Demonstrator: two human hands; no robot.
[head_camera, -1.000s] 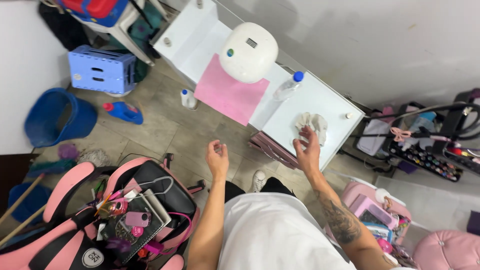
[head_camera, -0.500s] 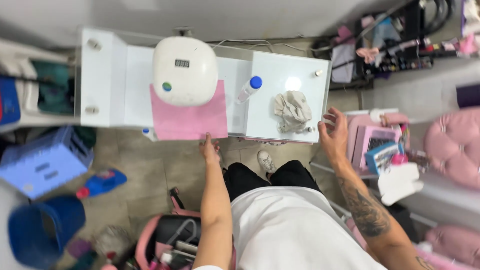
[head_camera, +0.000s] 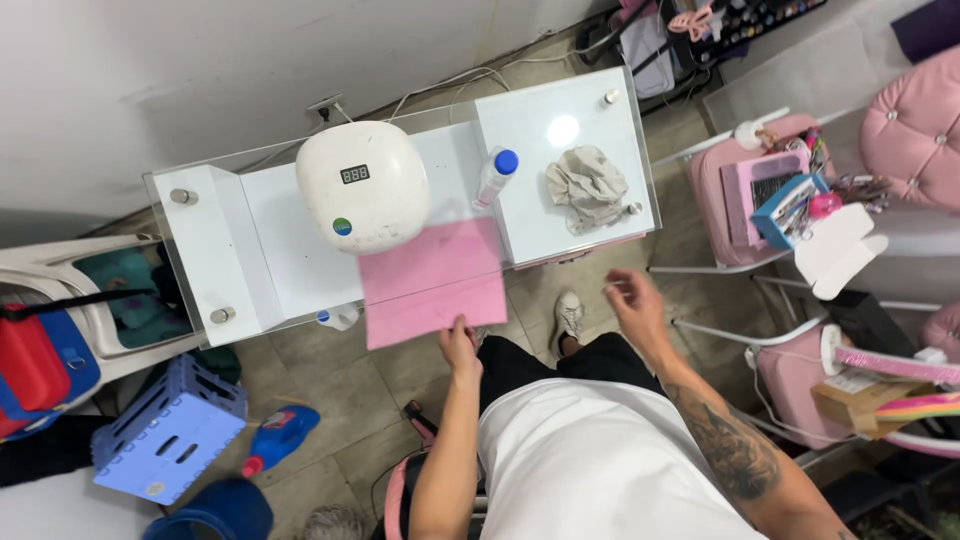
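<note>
The left hand (head_camera: 459, 345) pinches the near edge of a pink towel (head_camera: 432, 283) that hangs over the front of the white bench (head_camera: 270, 250), just below a white domed lamp (head_camera: 362, 186). The right hand (head_camera: 634, 305) hovers loosely open and empty off the bench's front edge, apart from a crumpled grey cloth (head_camera: 588, 184) lying beside a blue-capped bottle (head_camera: 496, 174).

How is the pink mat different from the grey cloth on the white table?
The pink mat lies flat and hangs over the table edge; the grey cloth is crumpled and lies fully on the table. The left hand touches the mat; no hand touches the cloth. Both are soft sheets.
</note>
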